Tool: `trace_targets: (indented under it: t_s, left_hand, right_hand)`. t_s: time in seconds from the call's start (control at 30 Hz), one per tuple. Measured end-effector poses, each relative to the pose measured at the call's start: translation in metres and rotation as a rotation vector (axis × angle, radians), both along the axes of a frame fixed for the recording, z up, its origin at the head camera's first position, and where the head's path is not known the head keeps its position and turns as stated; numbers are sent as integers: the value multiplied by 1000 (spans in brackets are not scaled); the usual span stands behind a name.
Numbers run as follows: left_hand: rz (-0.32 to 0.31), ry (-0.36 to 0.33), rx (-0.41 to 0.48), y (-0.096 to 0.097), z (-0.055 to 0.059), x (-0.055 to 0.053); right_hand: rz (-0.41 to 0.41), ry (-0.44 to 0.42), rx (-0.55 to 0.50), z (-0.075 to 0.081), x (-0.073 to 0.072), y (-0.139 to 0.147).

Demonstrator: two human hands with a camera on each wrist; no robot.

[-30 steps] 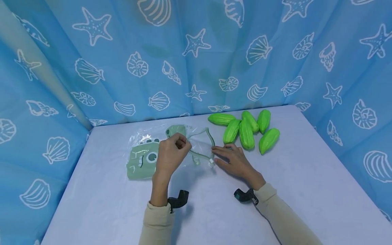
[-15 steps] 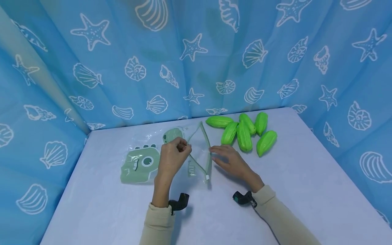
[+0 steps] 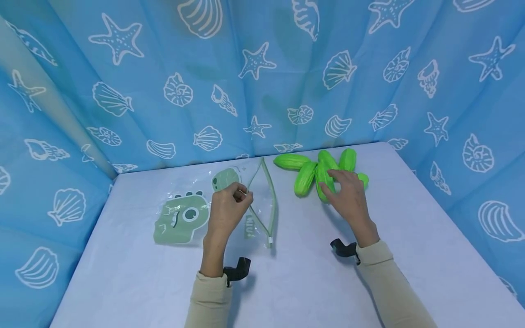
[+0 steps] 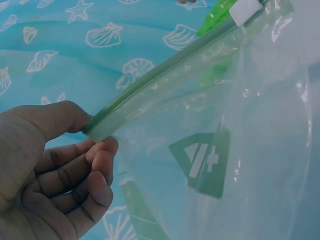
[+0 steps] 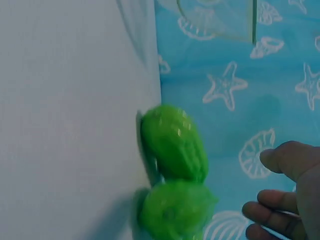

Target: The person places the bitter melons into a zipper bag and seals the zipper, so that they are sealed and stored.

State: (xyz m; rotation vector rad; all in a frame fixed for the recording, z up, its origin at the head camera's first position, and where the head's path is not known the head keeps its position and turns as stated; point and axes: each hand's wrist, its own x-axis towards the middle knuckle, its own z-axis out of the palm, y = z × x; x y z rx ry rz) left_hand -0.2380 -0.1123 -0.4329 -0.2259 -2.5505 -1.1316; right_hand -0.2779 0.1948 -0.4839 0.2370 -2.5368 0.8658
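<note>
In the head view, my left hand pinches the green zip edge of a clear slider zip bag printed with a green cartoon monster. The bag's mouth gapes toward the right. In the left wrist view, thumb and fingers of the left hand hold the bag's rim, with the white slider at the far end. My right hand hovers over several bright green ridged gourds, fingers spread and holding nothing. In the right wrist view, gourds lie beside that hand, apart from it.
A white-covered table carries everything. Behind and at both sides hangs a blue curtain with white seashell prints. The gourds lie in a cluster near the table's back edge, right of the bag.
My right hand has left the bag's edge and moved right, over the gourds. The bag's mouth has opened wider and the bag has shifted slightly left, still pinched by my left hand.
</note>
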Motion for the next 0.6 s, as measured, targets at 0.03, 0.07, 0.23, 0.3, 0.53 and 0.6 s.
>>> trace_targets:
  t_s: [0.03,0.07,0.23,0.3,0.53,0.6]
  left_hand:
    - [-1,-4,1,0,0,0]
    - [-1,-5,0,0,0,0]
    - [-1,-6,1,0,-1,1]
    - [-2,-5,2,1,-2,1]
    - [7,-19,0,3,-3,0]
    - [8,-24,-1,3,-3,0]
  right_hand:
    - [-30,-20,5,-1,-1,4]
    - [-56,-47,15,-3,-1,7]
    - [-118,-172,94,-13,-4,13]
    - [-132,-189,128,-17,-5,13]
    - [-166,-159,180,-27,-6,9]
    - [-171,-148,161,-27,-4,9]
